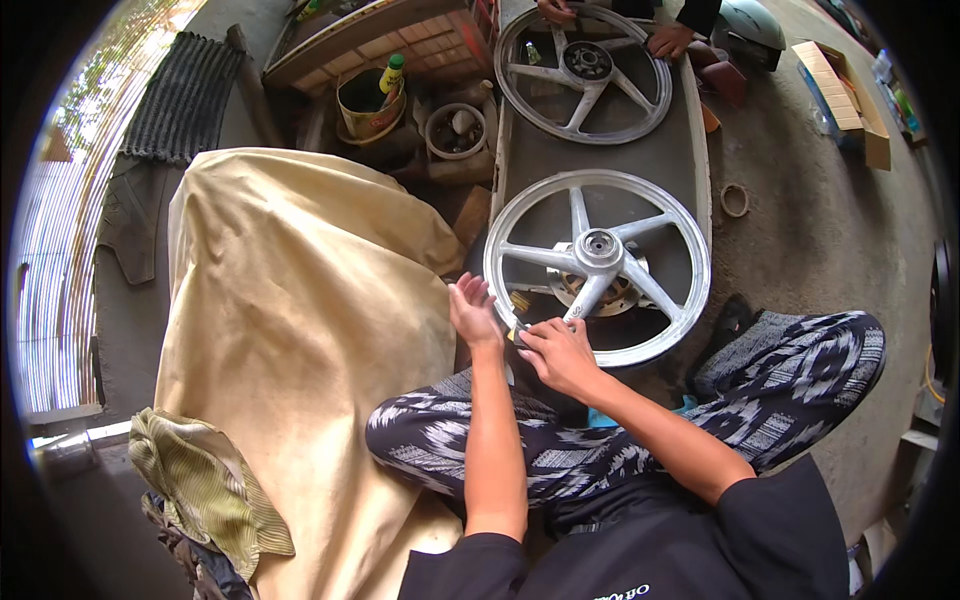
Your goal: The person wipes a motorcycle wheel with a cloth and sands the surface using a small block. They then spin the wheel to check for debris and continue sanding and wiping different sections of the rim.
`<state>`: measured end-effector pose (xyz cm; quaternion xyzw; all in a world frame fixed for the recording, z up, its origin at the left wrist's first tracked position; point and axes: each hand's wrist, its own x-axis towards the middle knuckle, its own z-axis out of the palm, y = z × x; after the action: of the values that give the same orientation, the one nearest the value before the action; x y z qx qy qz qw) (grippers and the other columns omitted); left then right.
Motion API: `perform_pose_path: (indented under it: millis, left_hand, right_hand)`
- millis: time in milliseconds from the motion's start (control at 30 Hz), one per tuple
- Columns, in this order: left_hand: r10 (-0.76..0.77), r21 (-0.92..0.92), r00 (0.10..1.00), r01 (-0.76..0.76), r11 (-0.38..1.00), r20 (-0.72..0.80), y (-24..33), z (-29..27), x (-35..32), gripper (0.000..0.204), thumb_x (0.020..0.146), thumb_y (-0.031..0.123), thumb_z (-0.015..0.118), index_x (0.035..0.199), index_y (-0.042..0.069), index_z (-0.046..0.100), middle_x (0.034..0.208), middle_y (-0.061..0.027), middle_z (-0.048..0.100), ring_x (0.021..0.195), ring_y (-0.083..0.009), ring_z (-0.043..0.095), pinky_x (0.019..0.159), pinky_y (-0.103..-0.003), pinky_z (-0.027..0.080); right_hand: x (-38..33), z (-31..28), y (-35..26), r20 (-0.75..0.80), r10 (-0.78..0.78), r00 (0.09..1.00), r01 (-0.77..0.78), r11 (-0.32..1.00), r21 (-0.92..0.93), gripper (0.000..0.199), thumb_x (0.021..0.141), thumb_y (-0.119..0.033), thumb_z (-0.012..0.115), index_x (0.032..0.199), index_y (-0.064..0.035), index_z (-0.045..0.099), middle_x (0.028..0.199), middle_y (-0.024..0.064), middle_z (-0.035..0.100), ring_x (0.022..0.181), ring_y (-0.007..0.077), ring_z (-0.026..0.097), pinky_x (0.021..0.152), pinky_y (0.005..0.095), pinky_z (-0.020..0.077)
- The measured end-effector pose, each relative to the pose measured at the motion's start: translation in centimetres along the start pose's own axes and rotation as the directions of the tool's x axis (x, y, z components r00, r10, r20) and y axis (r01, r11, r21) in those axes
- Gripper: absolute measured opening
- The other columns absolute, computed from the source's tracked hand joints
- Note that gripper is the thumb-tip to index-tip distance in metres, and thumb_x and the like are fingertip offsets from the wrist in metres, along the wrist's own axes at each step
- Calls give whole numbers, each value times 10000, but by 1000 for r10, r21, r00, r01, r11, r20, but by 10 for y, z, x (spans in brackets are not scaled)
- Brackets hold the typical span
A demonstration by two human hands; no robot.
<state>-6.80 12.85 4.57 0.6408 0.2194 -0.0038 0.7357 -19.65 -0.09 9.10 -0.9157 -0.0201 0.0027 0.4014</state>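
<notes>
And here's the near wheel [598,250], silver-grey with five spokes, lying hub-up at the person's end of the long, narrow bench [530,163], a metal disc [594,292] showing beneath its hub. The right hand [562,352] is at the rim's near left edge, fingers bent and closed on a small piece [515,336], dark and yellow, mostly hidden. The left hand [475,312] is free, fingers spread and palm turned up, just beside the rim.

Up the bench, there's the far wheel [586,62], also five-spoked, with a co-worker's hands [670,41] at it. The bench top is grey and dull, with raised sides.

Over to the left, a big tan sheet [300,300] drapes in folds, a striped cloth [205,465] at its lower corner. Beyond it, a bucket [370,122] holds a green-capped bottle [390,76], beside a round tub [456,131]. A dark corrugated panel [180,95] stands near the bright, ribbed wall [60,270].

Right side now: bare-looking, dusty floor [790,230], a small ring-shaped thing [735,200] on it, a helmet [750,28] and an open cardboard box [850,105] farther up.
</notes>
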Motion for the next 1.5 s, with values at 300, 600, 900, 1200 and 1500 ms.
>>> perform_pose_path:
  millis: [300, 600, 900, 1200, 1500]
  left_hand:
    - [-135, 289, 989, 112, 951, 63, -30, -40, 33, 285, 989, 165, 596, 1217, -4, 627, 1074, -88, 696, 923, -174, 673, 783, -308, 542]
    - [-220, 334, 971, 180, 925, 88, -34, -48, 44, 265, 984, 179, 607, 1173, -5, 638, 1023, -91, 699, 878, -168, 681, 757, -305, 564]
    - [-227, 321, 969, 184, 929, 100, -32, -32, 34, 269, 949, 168, 648, 1125, -33, 677, 997, -88, 693, 836, -132, 630, 743, -269, 510]
    - [-501, 25, 840, 508, 861, 209, -11, -39, 31, 274, 982, 165, 600, 1198, -3, 605, 1026, -95, 678, 896, -190, 664, 747, -314, 562]
    - [-523, -53, 827, 544, 838, 207, -21, -50, 32, 310, 1012, 256, 542, 1225, 39, 602, 1086, -69, 674, 969, -190, 639, 810, -337, 544]
  right_hand:
    - [8, 8, -10, 5, -5, 1000, 5, 1000, -1, 281, 913, -253, 613, 1161, -141, 680, 1123, 13, 642, 1103, 222, 540, 952, 492, 323]
    - [23, 17, -18, 43, 46, 998, -48, 998, 44, 292, 895, -260, 624, 1144, -112, 663, 1127, 51, 587, 1097, 252, 523, 913, 493, 346]
    - [59, 46, -5, -20, 109, 994, -109, 993, -48, 418, 877, -292, 652, 1258, -120, 641, 1284, 127, 502, 1224, 308, 433, 947, 502, 321]
    - [44, 40, -15, 26, 122, 992, -121, 992, -33, 423, 899, -315, 607, 1282, -138, 629, 1374, 173, 454, 1288, 346, 379, 1021, 545, 284]
    - [112, 68, -4, 36, 237, 971, -235, 971, -44, 435, 948, -369, 476, 1287, -149, 637, 1475, 196, 398, 1327, 367, 362, 1052, 584, 264]
